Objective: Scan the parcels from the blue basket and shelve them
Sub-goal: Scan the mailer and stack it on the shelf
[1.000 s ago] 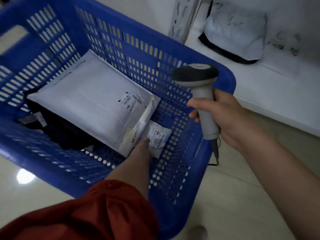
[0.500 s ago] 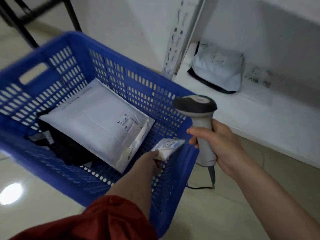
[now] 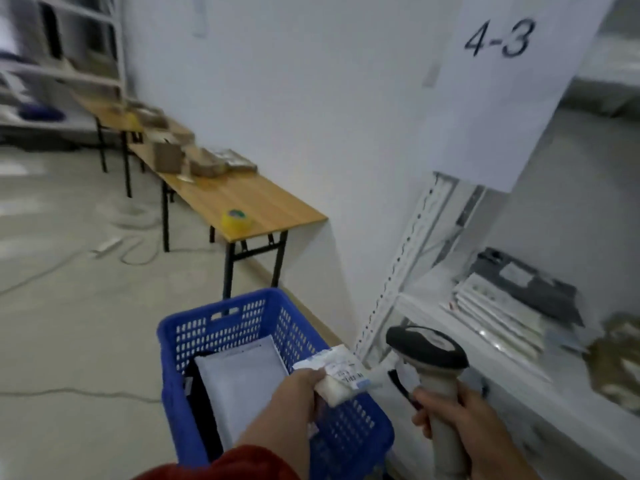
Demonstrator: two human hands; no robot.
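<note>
Basket (image 3: 221, 308): blue and perforated, set on the floor just beside the shelf post (image 3: 398, 265).
Basket contents: a large white mailer (image 3: 242, 379) is laid flat inside, and a black bag (image 3: 204, 407) is partly covered by its left edge.
Left hand (image 3: 298, 389): curled round one end of a small parcel (image 3: 334, 370), which is pinched between thumb and fingers; a red sleeve (image 3: 242, 465) is seen on the forearm.
Parcel: held above the basket's right rim, label side up, with its free end turned toward the scanner (image 3: 427, 346); the print is too blurred to be read.
Right hand (image 3: 464, 420): wrapped round the scanner's handle, fingers closed on it.
Scanner: held upright, its dark head just beside the parcel's free end; whether the two touch cannot be told.
Shelf (image 3: 434, 322): white, at the right; a stack of flat white packets (image 3: 498, 317) is stored on it, with a dark grey pouch (image 3: 530, 289) behind.
Sign (image 3: 498, 81): a white sheet marked "4-3", hung above the post.
Table (image 3: 256, 199): wooden, set along the wall behind the basket; a yellow tape roll (image 3: 236, 218) is placed near its front edge and boxes (image 3: 173, 154) are piled farther back.
Floor: a cable (image 3: 69, 391) is laid across it, left of the basket.
</note>
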